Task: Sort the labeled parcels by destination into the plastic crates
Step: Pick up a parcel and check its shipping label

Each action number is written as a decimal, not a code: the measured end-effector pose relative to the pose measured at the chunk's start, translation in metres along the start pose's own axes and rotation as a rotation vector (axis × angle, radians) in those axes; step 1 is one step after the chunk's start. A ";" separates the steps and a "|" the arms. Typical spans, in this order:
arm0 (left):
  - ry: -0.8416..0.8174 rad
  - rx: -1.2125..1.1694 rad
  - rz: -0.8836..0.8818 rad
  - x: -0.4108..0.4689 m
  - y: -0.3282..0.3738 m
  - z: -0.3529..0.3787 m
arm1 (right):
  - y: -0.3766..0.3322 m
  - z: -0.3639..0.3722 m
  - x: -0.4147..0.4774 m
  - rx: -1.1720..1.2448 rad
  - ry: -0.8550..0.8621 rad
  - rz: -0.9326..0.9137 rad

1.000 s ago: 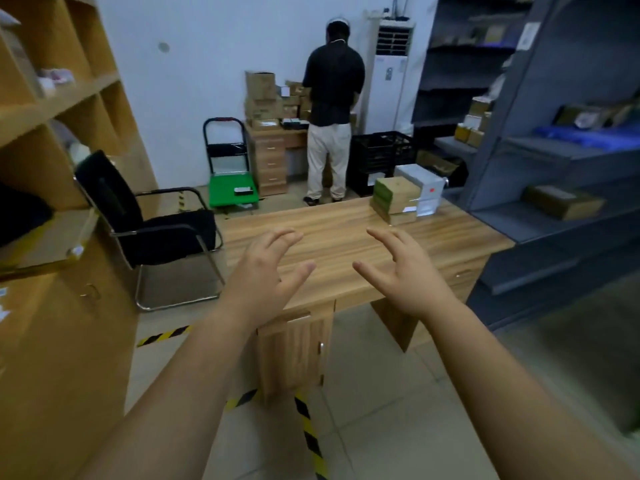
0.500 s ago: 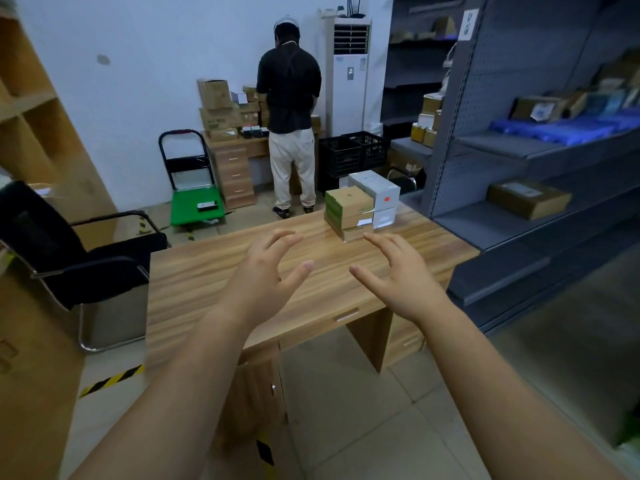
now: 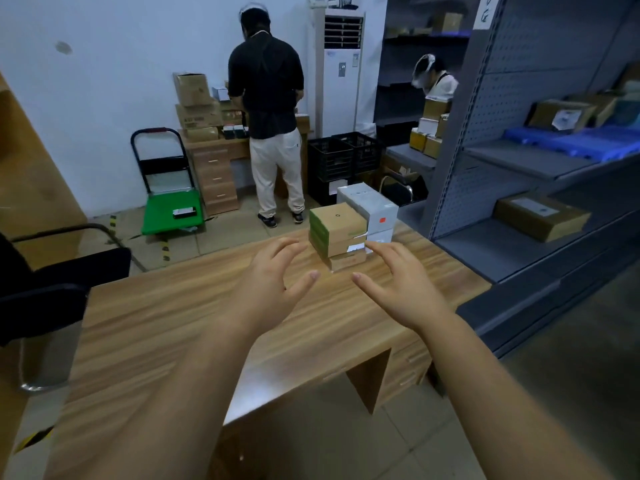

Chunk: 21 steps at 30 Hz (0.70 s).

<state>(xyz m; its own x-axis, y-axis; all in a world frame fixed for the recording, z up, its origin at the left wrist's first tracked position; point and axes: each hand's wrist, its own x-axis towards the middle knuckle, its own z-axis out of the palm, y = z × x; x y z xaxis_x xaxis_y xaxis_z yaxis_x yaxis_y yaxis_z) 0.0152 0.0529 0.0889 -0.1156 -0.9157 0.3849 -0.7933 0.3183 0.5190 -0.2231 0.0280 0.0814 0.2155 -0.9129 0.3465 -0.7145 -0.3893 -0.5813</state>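
Note:
A stack of brown and green parcels [image 3: 337, 233] stands on the far side of the wooden desk [image 3: 180, 317], with a white label on its near face. A taller grey-white box [image 3: 372, 207] with a red sticker stands right behind it. My left hand [image 3: 273, 278] hovers over the desk just left of the stack, fingers spread. My right hand [image 3: 401, 282] hovers just in front and right of the stack, fingers spread, holding nothing. Two black plastic crates [image 3: 346, 157] sit on the floor beyond the desk.
A person in a black shirt [image 3: 266, 84] stands at a far desk piled with boxes. Another person [image 3: 434, 77] works behind the grey shelving [image 3: 519, 161], which holds parcels. A green hand cart [image 3: 171, 209] and a black chair [image 3: 62, 271] stand at left.
The desk and parcel stack have come closer as I approached. Both hands have advanced toward the stack, still spread and holding nothing. A second person has come into view.

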 end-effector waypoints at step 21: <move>-0.115 -0.107 -0.045 0.252 -0.060 0.136 | 0.165 0.000 0.203 -0.095 -0.066 0.138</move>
<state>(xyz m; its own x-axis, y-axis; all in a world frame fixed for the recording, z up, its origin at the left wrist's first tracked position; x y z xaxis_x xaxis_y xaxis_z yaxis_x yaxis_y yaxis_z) -0.0474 -0.2302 0.0507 -0.1544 -0.9497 0.2726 -0.7319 0.2952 0.6141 -0.2967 -0.2215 0.0559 0.1521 -0.9641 0.2177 -0.7991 -0.2496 -0.5469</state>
